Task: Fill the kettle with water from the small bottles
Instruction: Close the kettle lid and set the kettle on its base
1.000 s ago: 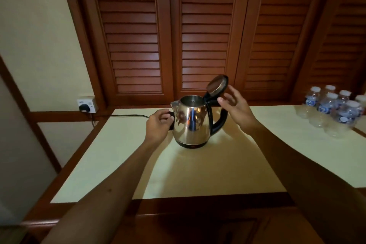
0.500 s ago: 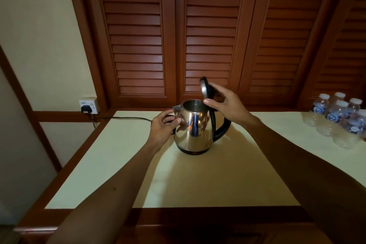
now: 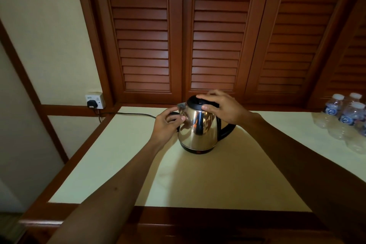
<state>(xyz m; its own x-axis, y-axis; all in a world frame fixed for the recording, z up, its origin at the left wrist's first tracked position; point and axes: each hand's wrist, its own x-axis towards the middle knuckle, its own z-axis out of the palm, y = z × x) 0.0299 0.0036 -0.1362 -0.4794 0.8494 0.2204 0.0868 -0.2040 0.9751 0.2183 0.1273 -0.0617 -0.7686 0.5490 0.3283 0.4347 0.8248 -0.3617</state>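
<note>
A shiny steel kettle (image 3: 198, 128) with a black handle and base stands in the middle of the pale table top (image 3: 217, 180). Its black lid (image 3: 195, 102) is down on the body. My right hand (image 3: 223, 108) lies over the lid, fingers across the top and thumb at its front edge. My left hand (image 3: 168, 123) holds the kettle's left side just under the spout, fingers curled against the steel. Several small water bottles (image 3: 348, 117) with white caps and blue labels stand together at the table's right edge, away from both hands.
A black cord (image 3: 128, 114) runs from the kettle's left side to a plug in a white wall socket (image 3: 95, 101) at the back left. Brown louvred doors (image 3: 215, 35) rise behind the table. A wooden rim frames the table top.
The lid, upright half a second ago, has swung down shut under my right hand. My left hand stays on the kettle's side. The camera has moved closer.
</note>
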